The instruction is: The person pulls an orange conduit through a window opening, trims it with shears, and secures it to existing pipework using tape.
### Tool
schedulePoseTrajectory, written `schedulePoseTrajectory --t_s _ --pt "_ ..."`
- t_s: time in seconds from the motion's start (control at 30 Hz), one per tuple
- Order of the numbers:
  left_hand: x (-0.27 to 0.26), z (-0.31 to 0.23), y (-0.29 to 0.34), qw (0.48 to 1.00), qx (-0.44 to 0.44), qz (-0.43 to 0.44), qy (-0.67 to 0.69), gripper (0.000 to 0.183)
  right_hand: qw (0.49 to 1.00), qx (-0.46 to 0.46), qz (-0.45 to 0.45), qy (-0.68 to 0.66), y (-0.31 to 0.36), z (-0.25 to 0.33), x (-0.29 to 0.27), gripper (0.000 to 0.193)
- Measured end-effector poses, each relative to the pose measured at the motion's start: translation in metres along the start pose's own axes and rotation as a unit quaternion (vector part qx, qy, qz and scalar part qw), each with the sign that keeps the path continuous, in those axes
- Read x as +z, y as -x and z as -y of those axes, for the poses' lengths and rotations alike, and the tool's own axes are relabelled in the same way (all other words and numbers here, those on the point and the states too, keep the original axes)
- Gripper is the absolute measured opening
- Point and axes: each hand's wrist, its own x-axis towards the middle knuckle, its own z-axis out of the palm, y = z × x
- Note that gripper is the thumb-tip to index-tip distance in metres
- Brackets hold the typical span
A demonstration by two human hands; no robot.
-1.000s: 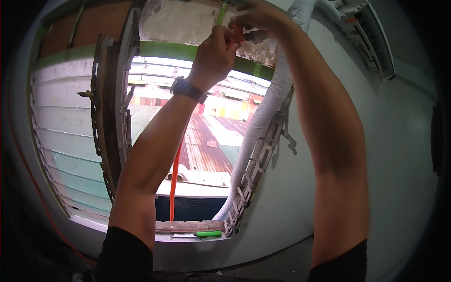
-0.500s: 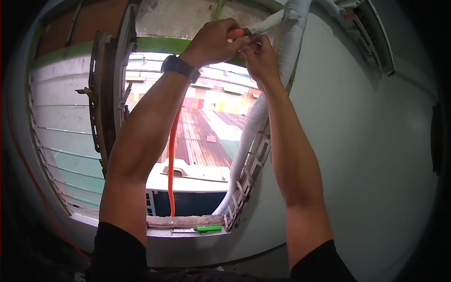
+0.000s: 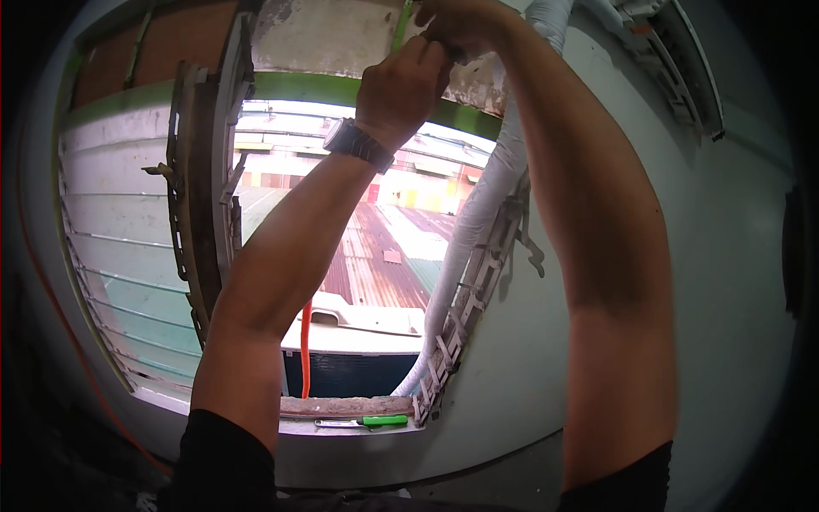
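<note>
High up at the window, my left hand (image 3: 401,92) is closed, with a dark watch on its wrist. Its fingers point up toward a dark piece (image 3: 457,55) between the two hands. The orange hose (image 3: 305,350) rises from the sill and passes behind my left forearm; its upper end is hidden by my hands. My right hand (image 3: 467,26) reaches over the top of the left one with its fingers curled. What it pinches is too small and covered to make out.
A white wrapped pipe (image 3: 465,230) runs down the window's right side. On the sill (image 3: 341,408) lies a green-handled cutter knife (image 3: 384,421). Louvre slats (image 3: 119,256) stand at left. Outside are an outdoor unit (image 3: 358,341) and rusty roofing (image 3: 363,260). A wall-mounted unit (image 3: 674,68) hangs upper right.
My right hand has swung up and left over the left hand, its elbow moving outward. My left hand has shifted slightly right and turned. The hose's orange end has gone from sight.
</note>
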Motion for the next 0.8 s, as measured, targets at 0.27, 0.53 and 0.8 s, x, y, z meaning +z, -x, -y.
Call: schedulePoseTrajectory --t_s 0.27,0.53,0.8 --pt "0.000 0.018 0.006 0.973 -0.109 0.036 0.202 0.023 0.880 -0.109 -0.204 -0.414 0.027 -0.042 0.043 0.052" --pt "0.001 0.039 -0.017 0.899 -0.186 0.183 0.351 0.036 0.815 -0.167 -0.453 -0.322 0.061 -0.047 0.158 0.024" --pt "0.000 0.000 -0.007 0.970 -0.161 0.151 0.099 0.023 0.942 -0.034 -0.331 -0.045 0.072 -0.048 0.084 0.028"
